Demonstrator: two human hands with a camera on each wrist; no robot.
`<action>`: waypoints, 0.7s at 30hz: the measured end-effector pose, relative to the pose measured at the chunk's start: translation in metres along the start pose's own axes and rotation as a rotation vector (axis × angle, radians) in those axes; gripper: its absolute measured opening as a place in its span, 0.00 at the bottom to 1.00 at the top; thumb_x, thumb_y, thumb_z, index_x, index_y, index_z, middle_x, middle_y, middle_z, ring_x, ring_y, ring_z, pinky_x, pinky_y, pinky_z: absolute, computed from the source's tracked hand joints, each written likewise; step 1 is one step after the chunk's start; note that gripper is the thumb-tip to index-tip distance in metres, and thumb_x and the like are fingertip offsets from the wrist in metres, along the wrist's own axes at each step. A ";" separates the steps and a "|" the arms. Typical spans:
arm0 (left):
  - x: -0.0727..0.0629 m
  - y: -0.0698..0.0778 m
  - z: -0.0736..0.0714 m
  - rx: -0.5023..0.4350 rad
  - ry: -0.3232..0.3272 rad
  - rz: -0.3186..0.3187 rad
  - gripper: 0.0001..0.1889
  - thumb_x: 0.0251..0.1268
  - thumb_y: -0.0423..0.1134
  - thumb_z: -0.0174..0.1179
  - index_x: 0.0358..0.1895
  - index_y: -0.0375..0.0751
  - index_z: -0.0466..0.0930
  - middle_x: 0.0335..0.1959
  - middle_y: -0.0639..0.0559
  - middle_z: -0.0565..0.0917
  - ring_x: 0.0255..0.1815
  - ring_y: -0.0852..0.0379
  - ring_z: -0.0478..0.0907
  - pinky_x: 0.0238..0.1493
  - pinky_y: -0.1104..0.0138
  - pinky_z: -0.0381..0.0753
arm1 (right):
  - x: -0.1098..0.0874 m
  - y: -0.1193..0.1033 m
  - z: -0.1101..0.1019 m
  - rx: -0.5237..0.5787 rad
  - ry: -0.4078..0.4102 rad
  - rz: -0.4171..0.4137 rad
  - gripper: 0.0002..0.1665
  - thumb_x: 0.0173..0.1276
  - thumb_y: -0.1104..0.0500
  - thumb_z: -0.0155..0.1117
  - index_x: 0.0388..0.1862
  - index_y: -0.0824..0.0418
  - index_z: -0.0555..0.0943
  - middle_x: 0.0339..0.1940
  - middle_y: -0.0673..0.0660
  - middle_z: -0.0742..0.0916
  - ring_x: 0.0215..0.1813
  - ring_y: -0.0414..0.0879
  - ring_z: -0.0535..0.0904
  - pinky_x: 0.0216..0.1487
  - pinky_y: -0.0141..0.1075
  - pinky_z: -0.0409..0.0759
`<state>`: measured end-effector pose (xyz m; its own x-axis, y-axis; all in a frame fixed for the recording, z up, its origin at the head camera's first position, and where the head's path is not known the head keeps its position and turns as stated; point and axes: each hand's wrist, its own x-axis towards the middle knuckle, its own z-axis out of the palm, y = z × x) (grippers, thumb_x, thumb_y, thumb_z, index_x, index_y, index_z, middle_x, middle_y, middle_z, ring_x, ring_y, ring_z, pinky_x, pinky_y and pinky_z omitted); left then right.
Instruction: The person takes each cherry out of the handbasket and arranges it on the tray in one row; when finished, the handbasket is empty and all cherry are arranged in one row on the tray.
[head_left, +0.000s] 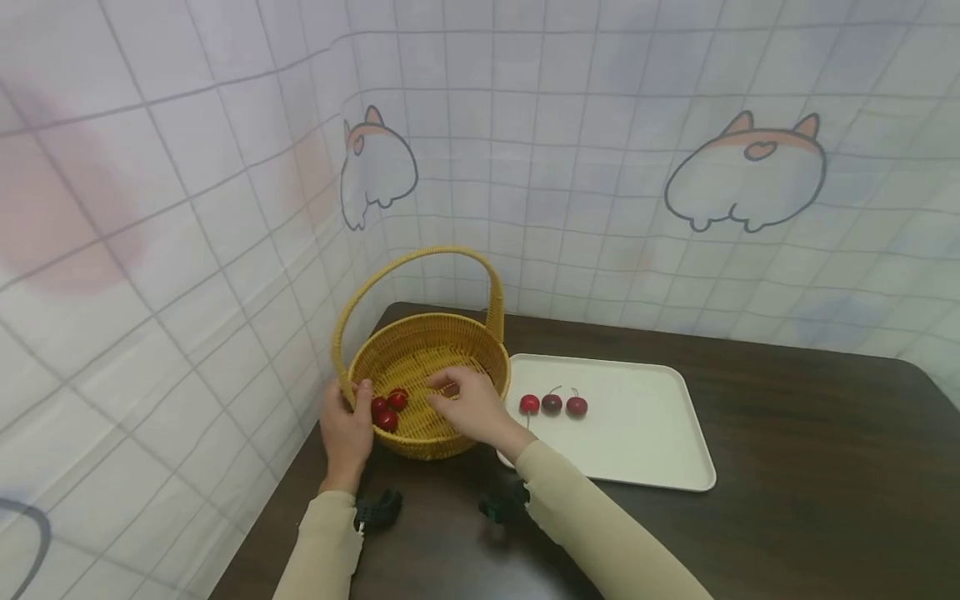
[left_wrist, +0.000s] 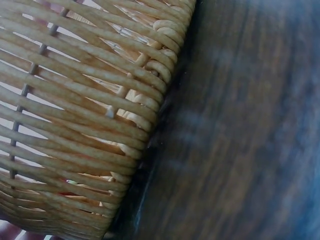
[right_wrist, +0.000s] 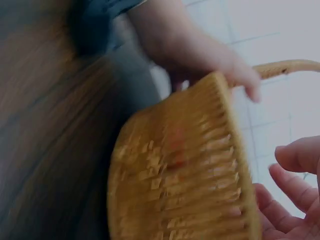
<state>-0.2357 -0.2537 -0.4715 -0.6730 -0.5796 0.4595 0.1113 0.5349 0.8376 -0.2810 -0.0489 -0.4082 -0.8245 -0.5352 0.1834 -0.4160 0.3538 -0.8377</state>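
Note:
A yellow woven basket [head_left: 450, 332] with a tall arched handle stands on the table. My left hand [head_left: 347, 435] grips its left rim, thumb over the edge. Several red cherries [head_left: 387, 421] lie inside, against that side. Over the basket's right half is my right hand [head_left: 477, 408], fingers bent and apart, with no cherry visible between them. In the right wrist view, a thin dark sliver shows between the thumb and finger of this hand [right_wrist: 295, 200]; I cannot tell what it is. The left wrist view shows only the basket's woven side [left_wrist: 75, 110] and the tabletop.
Right of the basket, a white tray [head_left: 637, 433] holds a bright red cherry [head_left: 528, 404] and two darker ones [head_left: 564, 405] near its left end. The dark wooden table [head_left: 795, 450] meets a gridded cloth wall [head_left: 555, 167] behind and on the left.

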 end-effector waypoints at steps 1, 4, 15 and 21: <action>0.000 -0.001 -0.001 -0.010 0.007 -0.012 0.15 0.71 0.47 0.57 0.41 0.36 0.71 0.32 0.45 0.72 0.31 0.50 0.65 0.37 0.59 0.61 | 0.002 -0.002 0.003 0.022 -0.015 0.014 0.15 0.69 0.55 0.63 0.51 0.60 0.82 0.47 0.52 0.85 0.49 0.50 0.81 0.45 0.39 0.79; 0.000 -0.003 -0.001 -0.027 0.018 -0.036 0.19 0.70 0.48 0.58 0.47 0.33 0.70 0.35 0.44 0.74 0.33 0.51 0.67 0.37 0.60 0.63 | 0.009 -0.006 0.011 0.073 -0.038 0.045 0.15 0.68 0.55 0.64 0.51 0.60 0.83 0.46 0.52 0.86 0.47 0.49 0.82 0.41 0.37 0.79; 0.001 0.002 0.001 -0.027 0.011 -0.046 0.23 0.69 0.50 0.58 0.45 0.29 0.68 0.39 0.37 0.74 0.38 0.45 0.69 0.41 0.57 0.63 | 0.031 -0.010 0.039 -0.136 -0.277 0.042 0.17 0.64 0.56 0.68 0.52 0.58 0.83 0.47 0.52 0.87 0.48 0.42 0.81 0.49 0.35 0.78; 0.000 0.004 -0.002 -0.016 0.015 -0.073 0.23 0.68 0.51 0.60 0.44 0.31 0.69 0.37 0.40 0.74 0.37 0.44 0.70 0.40 0.57 0.64 | 0.036 -0.009 0.047 -0.218 -0.412 -0.013 0.19 0.63 0.63 0.67 0.54 0.58 0.82 0.49 0.51 0.86 0.49 0.40 0.80 0.49 0.32 0.77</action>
<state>-0.2344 -0.2528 -0.4676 -0.6686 -0.6258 0.4016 0.0740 0.4815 0.8733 -0.2894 -0.1071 -0.4184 -0.6158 -0.7854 -0.0633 -0.5327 0.4741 -0.7010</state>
